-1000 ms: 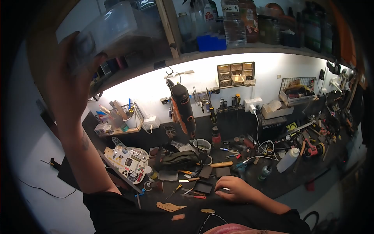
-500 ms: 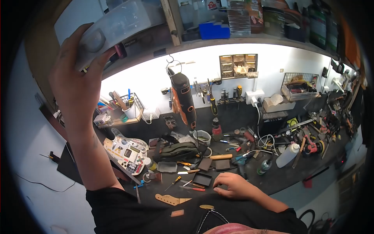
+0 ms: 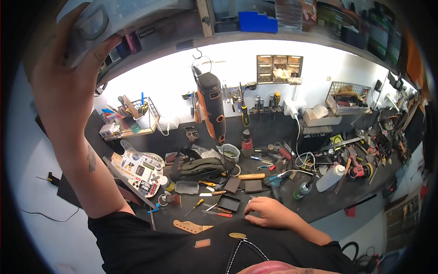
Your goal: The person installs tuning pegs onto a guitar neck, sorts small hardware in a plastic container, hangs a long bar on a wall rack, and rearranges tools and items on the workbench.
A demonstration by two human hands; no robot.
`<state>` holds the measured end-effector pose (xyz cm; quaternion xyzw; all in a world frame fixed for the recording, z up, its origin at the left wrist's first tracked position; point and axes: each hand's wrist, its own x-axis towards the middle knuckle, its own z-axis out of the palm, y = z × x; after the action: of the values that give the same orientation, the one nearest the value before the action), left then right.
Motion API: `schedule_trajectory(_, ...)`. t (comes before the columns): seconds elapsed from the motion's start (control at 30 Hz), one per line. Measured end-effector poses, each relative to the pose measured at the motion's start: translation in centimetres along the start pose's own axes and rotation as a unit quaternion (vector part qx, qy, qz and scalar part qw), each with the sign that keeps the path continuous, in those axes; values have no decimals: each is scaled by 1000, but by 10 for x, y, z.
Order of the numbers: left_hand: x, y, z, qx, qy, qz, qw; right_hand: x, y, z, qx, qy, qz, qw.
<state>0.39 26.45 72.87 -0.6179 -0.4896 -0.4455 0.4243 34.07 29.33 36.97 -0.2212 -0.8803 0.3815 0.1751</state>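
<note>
clasping high, curled low

left hand [image 3: 68,80], thumb opposite fingers, grips the end of a translucent box [image 3: 137,13] above and left of the hanging tool [image 3: 211,107]. right hand [image 3: 270,213] sits below and right of the tool, fingers curled; cannot tell if it holds anything.

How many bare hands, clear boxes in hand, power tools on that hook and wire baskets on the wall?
Bare hands: 2 (left hand, right hand)
Clear box in hand: 1
Power tool: 1
Wire baskets: 2
Total: 6
</note>
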Motion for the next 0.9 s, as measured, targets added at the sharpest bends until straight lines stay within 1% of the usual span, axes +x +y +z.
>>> schedule_trajectory(0.07, 1, -1, -1, 26, 25, 23, 999, 4, 2, 2, 11, -3, 7, 1000)
schedule_trajectory(0.17, 5, -4, 2, 100, 60, 120, 986, 10, 4, 6, 17, -29, 10, 999)
schedule_trajectory(0.2, 6, -8, 4, 61, 56, 121, 989, 11, 4, 7, 16, -39, 11, 999)
schedule_trajectory(0.27, 6, -16, 7, -18, 49, 121, 991, 13, 5, 10, 7, -39, -10, 999)
schedule_trajectory(0.3, 4, -16, 7, -16, 47, 108, 993, 14, 6, 9, 0, -39, -21, 999)
schedule_trajectory(0.37, 2, -13, 7, -11, 49, 87, 995, 16, 5, 7, 4, -50, -4, 999)
schedule_trajectory(0.47, 0, -10, 4, 64, 47, 78, 994, 18, 6, 3, -2, -62, 16, 998)
schedule_trajectory(0.57, -1, -10, 3, 44, 30, 40, 998, 18, 13, 1, -3, -65, 25, 998)
schedule_trajectory(0.67, 1, -20, 5, -20, 38, 30, 999, 20, 22, 3, -1, -58, 25, 998)
schedule_trajectory(0.77, 24, -28, -9, 19, -24, 21, 999, 24, 25, 1, 2, -65, 34, 997)
schedule_trajectory(0.83, 46, -35, -12, -80, -40, 164, 982, 28, 25, 1, -1, -79, 36, 996)
schedule_trajectory(0.9, 51, -41, -8, -142, -31, 243, 959, 34, 25, 0, -7, -85, 24, 996)
